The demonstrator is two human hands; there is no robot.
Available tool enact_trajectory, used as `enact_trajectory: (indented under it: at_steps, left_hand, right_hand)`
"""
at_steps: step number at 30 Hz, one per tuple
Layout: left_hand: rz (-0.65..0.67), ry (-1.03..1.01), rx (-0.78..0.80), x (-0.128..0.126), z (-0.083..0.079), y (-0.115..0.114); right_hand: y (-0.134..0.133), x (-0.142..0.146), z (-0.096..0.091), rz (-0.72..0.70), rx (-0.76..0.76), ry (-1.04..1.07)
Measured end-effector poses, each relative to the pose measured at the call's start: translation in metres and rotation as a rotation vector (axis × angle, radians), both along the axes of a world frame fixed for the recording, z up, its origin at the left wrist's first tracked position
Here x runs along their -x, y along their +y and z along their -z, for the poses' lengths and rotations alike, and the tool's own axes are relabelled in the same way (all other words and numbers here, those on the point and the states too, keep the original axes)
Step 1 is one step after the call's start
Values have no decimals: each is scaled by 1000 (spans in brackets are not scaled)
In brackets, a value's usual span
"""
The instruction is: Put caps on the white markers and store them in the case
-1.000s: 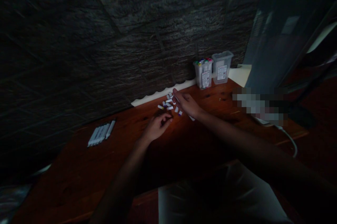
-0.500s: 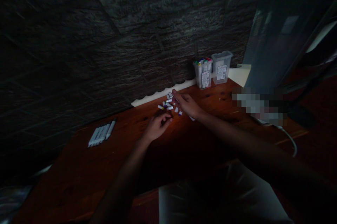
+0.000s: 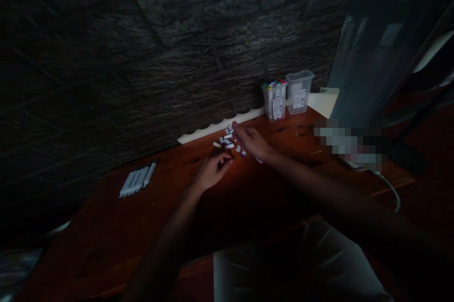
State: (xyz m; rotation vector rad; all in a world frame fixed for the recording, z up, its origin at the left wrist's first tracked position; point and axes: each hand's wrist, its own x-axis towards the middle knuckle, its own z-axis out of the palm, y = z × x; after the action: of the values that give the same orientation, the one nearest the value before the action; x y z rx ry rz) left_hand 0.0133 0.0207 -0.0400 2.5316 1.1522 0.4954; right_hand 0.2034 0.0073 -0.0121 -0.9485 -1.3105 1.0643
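Small white marker caps (image 3: 229, 146), several with purple or yellow ends, lie loose on the wooden table (image 3: 184, 160) between my hands. My left hand (image 3: 212, 170) rests just in front of them, fingers curved and thumb held apart, with nothing visible in it. Over the right side of the pile reaches my right hand (image 3: 251, 141), its fingers stretched out beside the caps and hiding some of them. A white piece (image 3: 259, 160) shows partly from under my right wrist. To the left, several capless-looking white markers (image 3: 136, 181) lie side by side in a row.
At the back stand a clear box (image 3: 275, 103) packed with colour-tipped markers and a second clear box (image 3: 300, 93) with a label. Behind them runs a wavy white strip (image 3: 220, 126) along the stone wall (image 3: 177, 56). A white cable (image 3: 393, 188) hangs at the right edge.
Both hands keep almost the same pose over the caps. The whole view has shifted very slightly; nothing is visibly picked up or let go.
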Motion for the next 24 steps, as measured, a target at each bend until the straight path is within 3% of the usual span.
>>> enact_trajectory:
  at_steps: [24]
  left_hand:
    - [-25,-14,7,-1,-1,-1]
  right_hand:
    - [3,2,5,13,-30,-23]
